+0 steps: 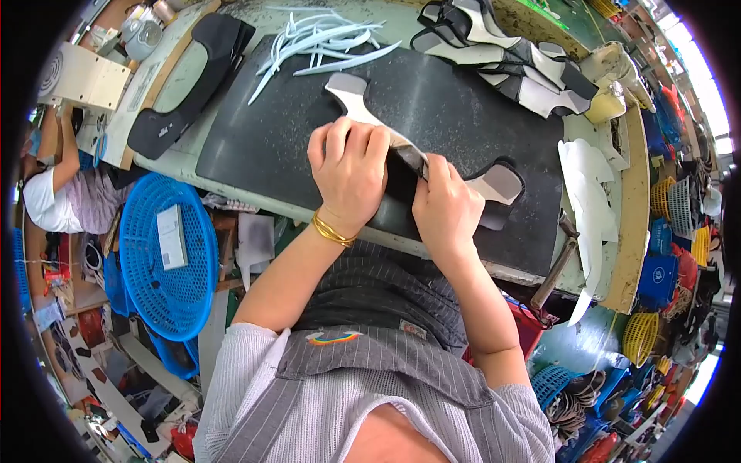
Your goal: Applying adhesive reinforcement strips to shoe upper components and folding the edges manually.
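Black mat [270, 139]: curved piece [403, 147], long axis far left to near right; left hand [351, 174], right hand [449, 207] pinching middle.

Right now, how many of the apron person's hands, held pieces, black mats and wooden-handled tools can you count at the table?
Left hand and right hand: 2
Held piece: 1
Black mat: 1
Wooden-handled tool: 1
Total: 5

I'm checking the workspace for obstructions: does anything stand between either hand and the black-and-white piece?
Nothing visible does: the left hand and right hand both hold the black-and-white piece directly. The pale blue strips lie beyond it, clear of both hands.
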Demonstrator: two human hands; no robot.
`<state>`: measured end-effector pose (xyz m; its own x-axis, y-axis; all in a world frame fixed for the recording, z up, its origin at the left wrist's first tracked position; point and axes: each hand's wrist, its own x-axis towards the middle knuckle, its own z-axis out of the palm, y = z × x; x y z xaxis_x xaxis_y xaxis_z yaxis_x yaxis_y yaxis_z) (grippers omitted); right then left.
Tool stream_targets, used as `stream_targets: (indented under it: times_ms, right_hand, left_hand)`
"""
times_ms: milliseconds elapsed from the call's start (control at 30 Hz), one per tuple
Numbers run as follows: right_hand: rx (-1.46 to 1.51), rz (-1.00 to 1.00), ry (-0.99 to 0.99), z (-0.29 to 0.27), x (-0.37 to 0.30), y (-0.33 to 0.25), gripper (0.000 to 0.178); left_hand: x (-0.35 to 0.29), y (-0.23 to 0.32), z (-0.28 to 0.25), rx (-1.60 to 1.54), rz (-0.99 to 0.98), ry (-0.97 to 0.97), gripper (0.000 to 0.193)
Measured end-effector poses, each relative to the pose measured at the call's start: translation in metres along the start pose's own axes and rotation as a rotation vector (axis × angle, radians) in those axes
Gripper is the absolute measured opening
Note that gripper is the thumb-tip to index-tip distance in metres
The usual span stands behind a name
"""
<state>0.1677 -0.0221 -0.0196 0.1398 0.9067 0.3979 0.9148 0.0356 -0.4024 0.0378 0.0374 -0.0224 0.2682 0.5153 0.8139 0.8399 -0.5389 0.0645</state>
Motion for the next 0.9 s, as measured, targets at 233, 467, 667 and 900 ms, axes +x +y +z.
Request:
stream_targets:
  times_ms: [233,467,667,900]
  right_hand:
    - [-0.032,-0.126,0.121,0.004,-0.004,-0.002,0.026]
    - [0.072,-0.286,0.170,-0.005,-0.017,0.017,0.034]
    - [0.072,-0.241,0.138,-0.004,-0.014,0.016,0.035]
    - [0.238,-0.148,-0.033,-0.028,-0.009,0.003,0.035]
  left_hand:
    - [-0.010,-0.006,-0.007,-0.339,-0.410,-0.271,0.059]
    - [0.004,-0.051,-0.018,-0.456,0.282,-0.360,0.048]
    - [-0.010,-0.043,-0.016,-0.363,0.176,-0.289,0.049]
    - [-0.005,-0.051,-0.008,-0.429,0.205,-0.250,0.044]
